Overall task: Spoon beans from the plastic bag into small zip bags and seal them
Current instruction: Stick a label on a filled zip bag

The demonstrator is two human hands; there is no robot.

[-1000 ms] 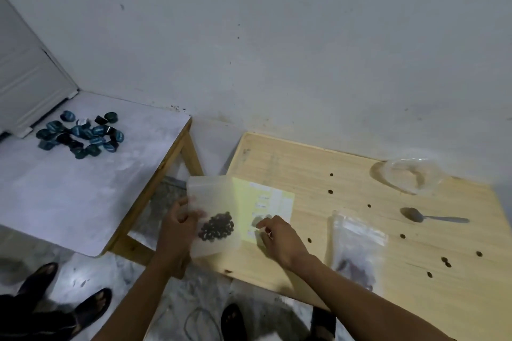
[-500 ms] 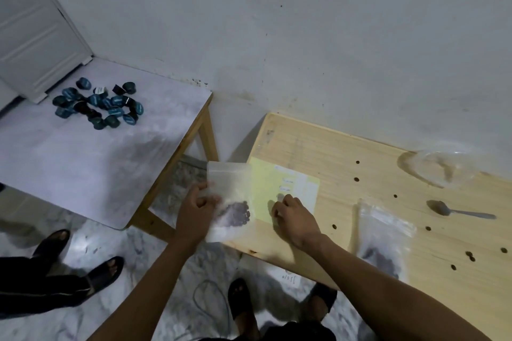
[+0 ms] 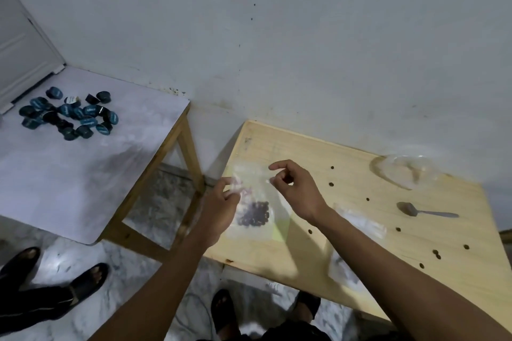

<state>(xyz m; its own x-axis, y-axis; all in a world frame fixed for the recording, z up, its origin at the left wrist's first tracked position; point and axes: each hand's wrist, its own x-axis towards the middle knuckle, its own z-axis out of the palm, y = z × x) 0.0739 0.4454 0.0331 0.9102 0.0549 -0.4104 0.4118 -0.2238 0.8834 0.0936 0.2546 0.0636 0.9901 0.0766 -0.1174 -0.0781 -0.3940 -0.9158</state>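
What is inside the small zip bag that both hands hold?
The small zip bag, held up by the left hand and right hand, holds dark beans clustered low. Whether its zip is closed cannot be seen.

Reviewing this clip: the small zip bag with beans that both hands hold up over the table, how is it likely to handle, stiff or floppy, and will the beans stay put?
The small zip bag looks thin and clear, so probably floppy. Its beans sit bunched low, so it likely hangs bottom-heavy from the left hand and right hand. Tilted, the loose beans would probably slide.
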